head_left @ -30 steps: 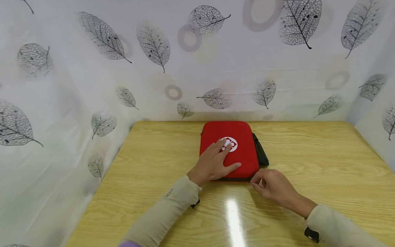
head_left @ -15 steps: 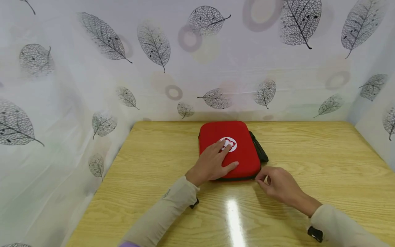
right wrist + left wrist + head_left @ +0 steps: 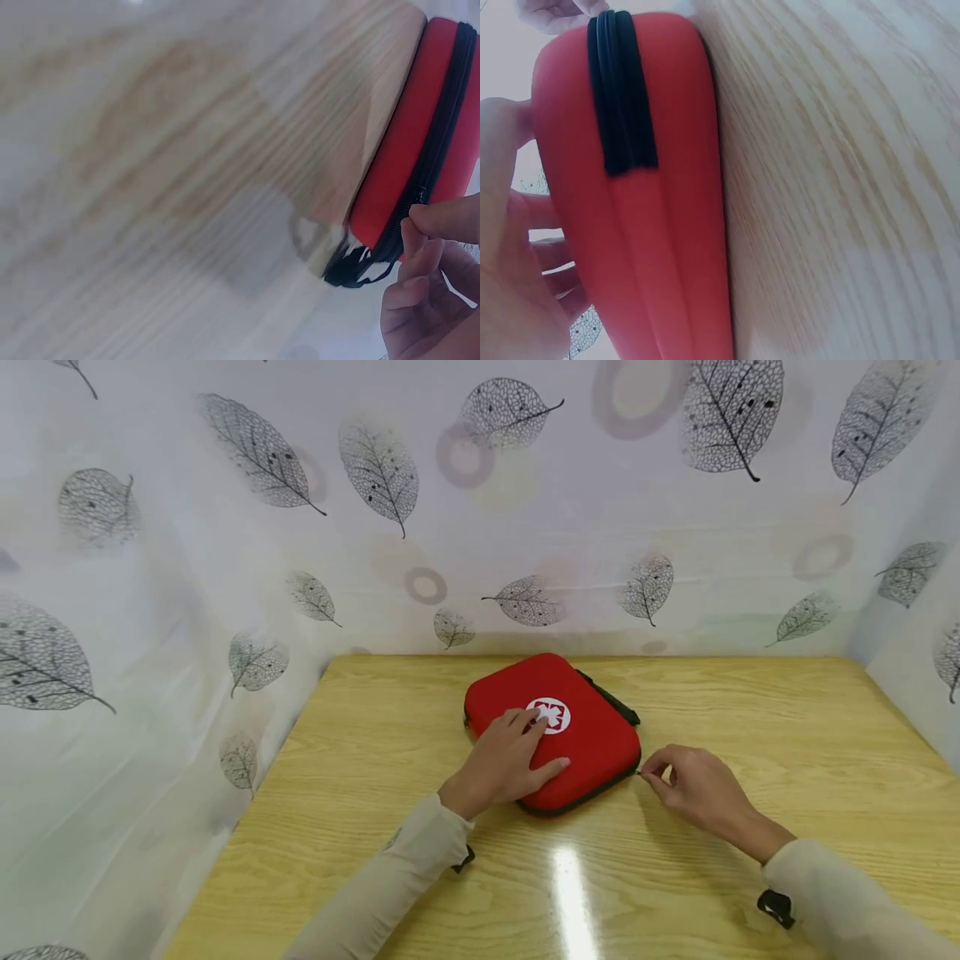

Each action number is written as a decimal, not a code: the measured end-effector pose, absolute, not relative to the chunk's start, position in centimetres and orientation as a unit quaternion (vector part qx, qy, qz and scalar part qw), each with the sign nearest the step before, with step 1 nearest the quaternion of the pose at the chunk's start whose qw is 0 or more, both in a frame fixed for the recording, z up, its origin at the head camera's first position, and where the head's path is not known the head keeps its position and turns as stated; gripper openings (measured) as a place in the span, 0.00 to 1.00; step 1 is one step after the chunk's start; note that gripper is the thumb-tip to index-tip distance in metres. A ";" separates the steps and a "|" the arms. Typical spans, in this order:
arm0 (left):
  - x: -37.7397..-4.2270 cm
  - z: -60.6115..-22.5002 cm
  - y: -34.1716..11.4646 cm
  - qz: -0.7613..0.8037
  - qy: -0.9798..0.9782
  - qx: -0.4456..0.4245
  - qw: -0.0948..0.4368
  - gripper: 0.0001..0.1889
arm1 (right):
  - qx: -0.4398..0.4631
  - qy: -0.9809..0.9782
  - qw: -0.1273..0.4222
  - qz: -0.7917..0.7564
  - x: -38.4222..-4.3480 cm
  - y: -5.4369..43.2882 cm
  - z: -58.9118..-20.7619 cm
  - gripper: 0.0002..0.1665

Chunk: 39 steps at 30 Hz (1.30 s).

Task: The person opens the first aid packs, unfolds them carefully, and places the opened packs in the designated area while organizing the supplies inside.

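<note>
A red zippered first-aid case (image 3: 585, 718) with a white round cross emblem lies turned at an angle on the wooden table. My left hand (image 3: 504, 758) rests on its lid, fingers spread across the near-left part and up to the emblem. At the case's right corner, my right hand (image 3: 693, 783) pinches the zipper pull between thumb and index finger. Along the case's side runs the black zipper (image 3: 442, 112), looking closed behind the pull. The zipper's stitched end (image 3: 622, 97) shows in the left wrist view. A black carry strap (image 3: 618, 703) sticks out on the far right side.
Yellowish wood-grain table (image 3: 787, 718) surrounds the case. A pale leaf-printed curtain (image 3: 420, 552) hangs behind it and down both sides. Light glares off the near tabletop.
The case has turned counter-clockwise under my left hand, its right corner swinging up and away. My right hand has moved right and slightly farther off with the zipper pull.
</note>
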State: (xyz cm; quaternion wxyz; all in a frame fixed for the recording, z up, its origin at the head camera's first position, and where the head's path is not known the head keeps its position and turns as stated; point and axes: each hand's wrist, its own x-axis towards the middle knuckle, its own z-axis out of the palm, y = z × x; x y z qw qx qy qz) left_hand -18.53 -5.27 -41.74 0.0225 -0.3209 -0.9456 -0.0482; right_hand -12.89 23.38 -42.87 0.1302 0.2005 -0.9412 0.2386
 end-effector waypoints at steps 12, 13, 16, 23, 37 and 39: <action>-18.2 -41.5 -6.0 -0.079 -0.941 -0.329 0.006 0.35 | 0.165 -0.951 0.101 0.240 -15.3 24.6 -42.7 0.02; -18.1 -41.5 -6.0 -0.077 -0.940 -0.332 0.011 0.35 | 0.166 -0.951 0.101 0.240 -15.5 24.7 -42.7 0.02; -18.0 -41.4 -6.1 -0.075 -0.940 -0.332 0.017 0.36 | 0.166 -0.952 0.102 0.237 -16.1 25.0 -42.7 0.02; -17.7 -41.4 -6.3 -0.068 -0.940 -0.333 0.034 0.36 | 0.168 -0.951 0.104 0.236 -17.7 25.3 -42.7 0.02; -17.9 -41.8 -6.4 -0.113 -0.938 -0.326 0.020 0.33 | 0.171 -0.953 0.101 0.231 -20.5 25.4 -42.8 0.06; -17.8 -41.7 -6.5 -0.111 -0.938 -0.328 0.022 0.34 | 0.171 -0.954 0.097 0.228 -20.9 25.5 -42.8 0.06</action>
